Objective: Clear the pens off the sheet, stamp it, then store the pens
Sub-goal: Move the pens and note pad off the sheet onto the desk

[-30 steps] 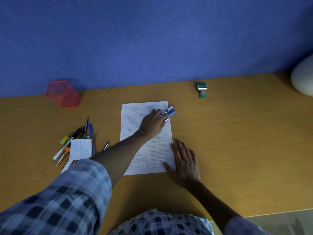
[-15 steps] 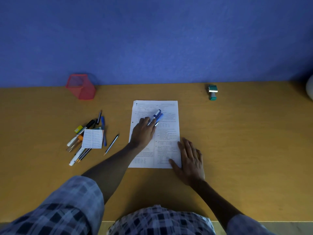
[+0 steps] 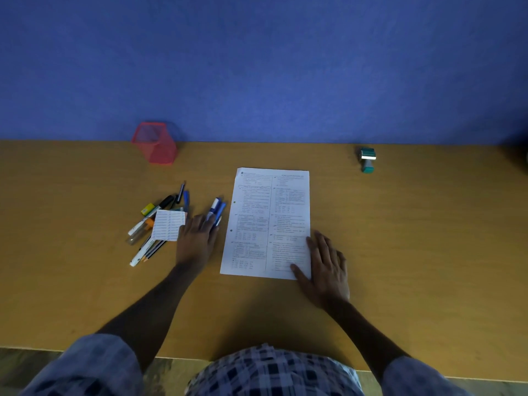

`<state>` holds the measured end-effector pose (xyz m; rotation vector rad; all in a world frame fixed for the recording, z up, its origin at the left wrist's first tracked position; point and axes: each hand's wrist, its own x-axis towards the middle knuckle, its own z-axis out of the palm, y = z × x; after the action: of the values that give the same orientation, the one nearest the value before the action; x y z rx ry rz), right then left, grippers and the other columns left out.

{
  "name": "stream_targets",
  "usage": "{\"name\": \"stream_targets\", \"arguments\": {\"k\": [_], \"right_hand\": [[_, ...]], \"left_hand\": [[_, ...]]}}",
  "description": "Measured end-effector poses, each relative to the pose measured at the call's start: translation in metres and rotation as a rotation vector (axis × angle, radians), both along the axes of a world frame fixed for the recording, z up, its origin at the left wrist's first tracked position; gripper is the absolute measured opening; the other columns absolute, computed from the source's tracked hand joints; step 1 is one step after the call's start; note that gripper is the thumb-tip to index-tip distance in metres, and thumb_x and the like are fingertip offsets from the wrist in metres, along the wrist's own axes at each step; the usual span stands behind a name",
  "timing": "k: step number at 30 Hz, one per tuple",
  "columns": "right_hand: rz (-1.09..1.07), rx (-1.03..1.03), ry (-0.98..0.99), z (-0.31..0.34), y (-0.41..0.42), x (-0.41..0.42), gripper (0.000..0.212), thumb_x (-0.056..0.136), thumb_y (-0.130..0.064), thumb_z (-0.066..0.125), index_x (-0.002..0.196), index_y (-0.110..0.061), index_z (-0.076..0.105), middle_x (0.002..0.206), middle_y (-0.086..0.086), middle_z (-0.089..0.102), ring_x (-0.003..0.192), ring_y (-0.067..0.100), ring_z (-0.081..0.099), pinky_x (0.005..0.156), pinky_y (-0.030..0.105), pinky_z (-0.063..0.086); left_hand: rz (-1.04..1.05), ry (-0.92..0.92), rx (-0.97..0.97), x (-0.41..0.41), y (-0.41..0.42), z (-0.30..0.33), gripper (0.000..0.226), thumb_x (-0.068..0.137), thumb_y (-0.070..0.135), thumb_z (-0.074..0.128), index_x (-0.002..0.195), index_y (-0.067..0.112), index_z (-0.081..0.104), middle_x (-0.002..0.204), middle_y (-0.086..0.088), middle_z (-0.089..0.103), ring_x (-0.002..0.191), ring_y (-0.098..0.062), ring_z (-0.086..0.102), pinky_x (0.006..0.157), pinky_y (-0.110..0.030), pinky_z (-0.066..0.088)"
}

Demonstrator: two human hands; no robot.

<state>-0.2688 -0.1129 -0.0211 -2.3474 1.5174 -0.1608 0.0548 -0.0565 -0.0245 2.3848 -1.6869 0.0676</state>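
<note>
A printed white sheet (image 3: pixel 268 221) lies flat in the middle of the wooden desk, with no pens on it. My left hand (image 3: pixel 195 241) rests on the desk just left of the sheet, its fingers over the ends of two blue-and-white pens (image 3: pixel 217 208). My right hand (image 3: pixel 325 264) lies flat with spread fingers on the sheet's lower right corner. A pile of pens and markers (image 3: pixel 155 224) sits further left, partly under a small white card (image 3: pixel 168 225). A green stamp (image 3: pixel 367 159) stands at the back right. A red mesh pen holder (image 3: pixel 155 144) stands at the back left.
The desk (image 3: pixel 414 252) runs up to a blue wall (image 3: pixel 257 67) at the back. Its front edge shows near my body, with floor below.
My left hand has drawn the two blue pens leftward off the sheet onto the desk beside the pile. My right hand has stayed on the sheet's corner.
</note>
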Motion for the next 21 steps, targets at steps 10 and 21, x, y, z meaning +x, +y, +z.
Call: {"name": "stream_targets", "arguments": {"k": [10, 21], "right_hand": [[0.001, -0.009, 0.004, -0.001, 0.0, 0.0, 0.082, 0.088, -0.074, 0.031, 0.152, -0.024, 0.022, 0.162, -0.001, 0.017, 0.149, 0.019, 0.015, 0.119, 0.045, 0.017], [0.012, 0.006, -0.012, 0.0, -0.001, -0.001, 0.083, 0.087, -0.073, 0.03, 0.152, -0.022, 0.021, 0.162, -0.002, 0.015, 0.15, 0.019, 0.014, 0.119, 0.047, 0.016]], "left_hand": [[0.072, -0.163, 0.006, 0.037, 0.039, 0.004, 0.042, 0.097, 0.037, 0.042, 0.125, 0.011, 0.06, 0.118, -0.012, 0.06, 0.101, -0.036, 0.054, 0.075, -0.046, 0.041], [0.14, -0.106, 0.04, 0.041, 0.042, 0.008, 0.051, 0.098, 0.042, 0.033, 0.131, 0.007, 0.051, 0.107, -0.017, 0.055, 0.093, -0.037, 0.053, 0.072, -0.048, 0.04]]}}
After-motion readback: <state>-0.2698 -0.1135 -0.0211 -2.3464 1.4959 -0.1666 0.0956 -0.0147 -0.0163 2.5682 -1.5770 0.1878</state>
